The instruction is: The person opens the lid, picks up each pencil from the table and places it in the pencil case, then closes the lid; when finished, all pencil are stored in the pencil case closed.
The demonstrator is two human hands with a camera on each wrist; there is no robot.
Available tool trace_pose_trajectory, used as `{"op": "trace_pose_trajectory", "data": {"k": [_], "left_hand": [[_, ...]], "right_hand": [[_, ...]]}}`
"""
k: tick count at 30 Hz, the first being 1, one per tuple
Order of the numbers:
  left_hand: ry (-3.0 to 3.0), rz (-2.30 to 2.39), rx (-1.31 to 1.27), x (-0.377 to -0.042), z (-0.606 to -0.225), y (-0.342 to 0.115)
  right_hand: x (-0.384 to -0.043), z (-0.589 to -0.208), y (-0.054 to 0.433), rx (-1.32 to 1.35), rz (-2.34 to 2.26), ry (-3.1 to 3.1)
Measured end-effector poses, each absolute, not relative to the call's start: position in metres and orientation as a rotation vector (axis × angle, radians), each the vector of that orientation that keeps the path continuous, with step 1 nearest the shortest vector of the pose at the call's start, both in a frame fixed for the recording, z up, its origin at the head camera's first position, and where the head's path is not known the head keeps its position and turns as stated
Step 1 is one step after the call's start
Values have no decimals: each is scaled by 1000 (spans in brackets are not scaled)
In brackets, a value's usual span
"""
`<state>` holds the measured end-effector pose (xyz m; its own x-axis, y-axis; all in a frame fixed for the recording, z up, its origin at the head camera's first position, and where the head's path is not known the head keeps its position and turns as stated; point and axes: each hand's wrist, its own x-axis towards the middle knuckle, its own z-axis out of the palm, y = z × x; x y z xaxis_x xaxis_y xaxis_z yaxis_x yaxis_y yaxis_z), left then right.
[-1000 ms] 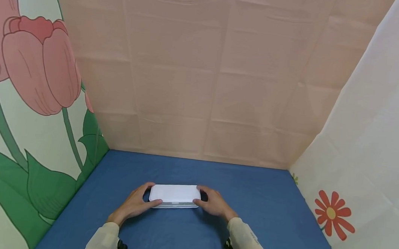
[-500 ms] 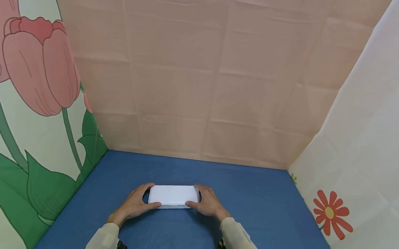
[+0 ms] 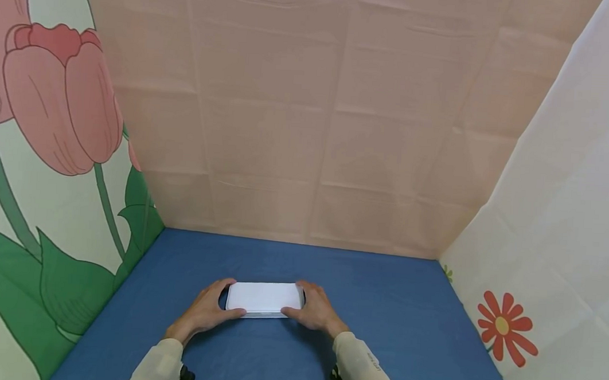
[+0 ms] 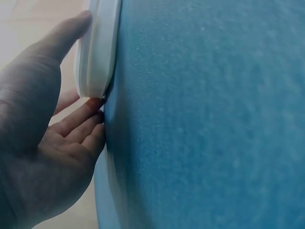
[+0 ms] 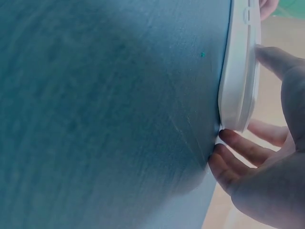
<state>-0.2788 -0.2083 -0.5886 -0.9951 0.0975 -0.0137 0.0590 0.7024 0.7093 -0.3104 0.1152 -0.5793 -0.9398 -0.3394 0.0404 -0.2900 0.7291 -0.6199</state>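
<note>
A flat white plastic case [image 3: 265, 297] with rounded corners lies lengthwise across the blue cloth, its lid down. My left hand [image 3: 206, 307] holds its left end, thumb along the front edge and fingers at the far corner. At the opposite end my right hand [image 3: 317, 310] grips in the same way, its thumb further in along the front. In the left wrist view the case [image 4: 98, 52] shows its end, with fingertips low beside it against the cloth. A small clasp shows on the case [image 5: 238, 81] in the right wrist view. The inside is hidden.
Blue cloth [image 3: 381, 309] covers the table. A beige sheet [image 3: 313, 127] hangs behind it. Tulip-printed fabric [image 3: 63, 108] borders the left side, and a white sheet with a red flower [image 3: 506, 328] borders the right.
My right hand has shifted slightly left, its thumb sliding further in along the front of the case. The left hand and the case have stayed nearly in place.
</note>
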Motion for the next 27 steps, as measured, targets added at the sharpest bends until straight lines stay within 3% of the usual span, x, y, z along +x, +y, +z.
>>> {"op": "trace_pose_trajectory", "data": {"k": [13,27], "left_hand": [[2861,1144,124,-280,-583,-206],[2859,1158,136,-278,-589,-206]], "right_hand": [[-307,-578,113,-445,-1046,2839],[-306,-585,118,-534,-1025,2861]]}}
